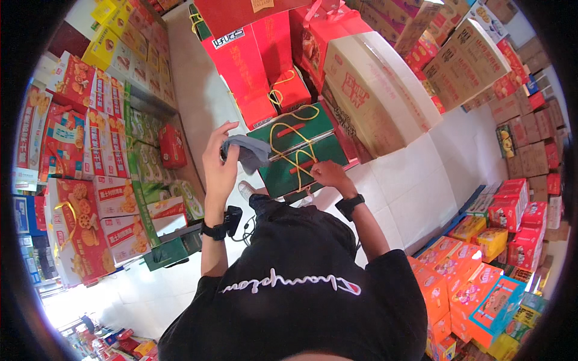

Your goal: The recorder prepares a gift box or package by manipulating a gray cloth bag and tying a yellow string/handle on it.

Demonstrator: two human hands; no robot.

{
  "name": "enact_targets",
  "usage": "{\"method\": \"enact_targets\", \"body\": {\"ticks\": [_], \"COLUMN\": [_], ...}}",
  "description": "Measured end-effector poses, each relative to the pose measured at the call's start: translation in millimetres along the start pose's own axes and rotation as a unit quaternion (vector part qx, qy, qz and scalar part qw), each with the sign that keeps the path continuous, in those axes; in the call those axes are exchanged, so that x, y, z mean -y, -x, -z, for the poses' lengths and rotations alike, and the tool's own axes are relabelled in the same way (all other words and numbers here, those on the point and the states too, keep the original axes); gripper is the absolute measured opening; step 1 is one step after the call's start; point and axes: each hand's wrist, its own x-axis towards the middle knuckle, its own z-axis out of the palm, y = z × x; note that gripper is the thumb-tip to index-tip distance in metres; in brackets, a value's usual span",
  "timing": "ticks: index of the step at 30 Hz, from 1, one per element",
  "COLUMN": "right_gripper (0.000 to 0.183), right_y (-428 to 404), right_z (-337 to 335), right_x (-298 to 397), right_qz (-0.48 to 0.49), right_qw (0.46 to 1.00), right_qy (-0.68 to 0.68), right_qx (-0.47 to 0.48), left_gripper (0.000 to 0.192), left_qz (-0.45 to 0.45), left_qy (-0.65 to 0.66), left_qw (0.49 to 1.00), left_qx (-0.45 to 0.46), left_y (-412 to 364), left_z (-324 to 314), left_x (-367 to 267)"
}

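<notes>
My left hand [223, 155] holds a crumpled grey cloth [250, 151] between thumb and fingers, just left of the dark green gift boxes. My right hand [332, 173] is at the near green box [275, 176], its fingers closed by the yellow cord handle [298, 167] and the end of a red strip on the lid. Whether the fingers grip the cord cannot be told. A second green box [325, 119] stands directly behind, with its own yellow cord and red strip. Beyond them are tall red boxes [246, 72], one with a yellow cord.
A large cardboard carton [361, 90] leans at the right of the green boxes. Stacked snack boxes [106, 135] fill the left side. More cartons [469, 63] stand at upper right, and orange gift boxes [451, 270] at lower right. White floor tiles [379, 194] show between them.
</notes>
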Motion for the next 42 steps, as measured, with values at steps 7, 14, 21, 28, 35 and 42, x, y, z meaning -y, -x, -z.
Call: {"method": "enact_targets", "body": {"ticks": [7, 14, 21, 28, 35, 42], "right_gripper": [0.027, 0.026, 0.011, 0.014, 0.015, 0.014], "right_y": [-27, -71, -62, -20, 26, 54], "right_z": [-3, -23, 1, 24, 36, 40], "right_x": [25, 11, 16, 22, 32, 37], "right_qz": [-0.073, -0.015, 0.028, 0.055, 0.027, 0.000], "right_qw": [0.989, 0.982, 0.979, 0.981, 0.979, 0.988], "right_qy": [0.099, 0.138, 0.164, -0.188, -0.200, -0.152], "right_qx": [-0.080, -0.126, -0.114, 0.005, -0.015, -0.022], "left_gripper": [0.016, 0.017, 0.019, 0.019, 0.020, 0.021], "left_qz": [0.137, 0.085, 0.072, 0.108, 0.094, 0.112], "left_qy": [0.146, 0.083, 0.054, 0.069, 0.072, 0.049], "left_qw": [0.972, 0.978, 0.981, 0.975, 0.970, 0.953], "left_qx": [0.121, 0.174, 0.171, 0.184, 0.211, 0.277], "left_y": [9, 25, 37, 41, 42, 50], "left_z": [7, 2, 13, 11, -8, -26], "left_x": [10, 4, 15, 12, 11, 13]}}
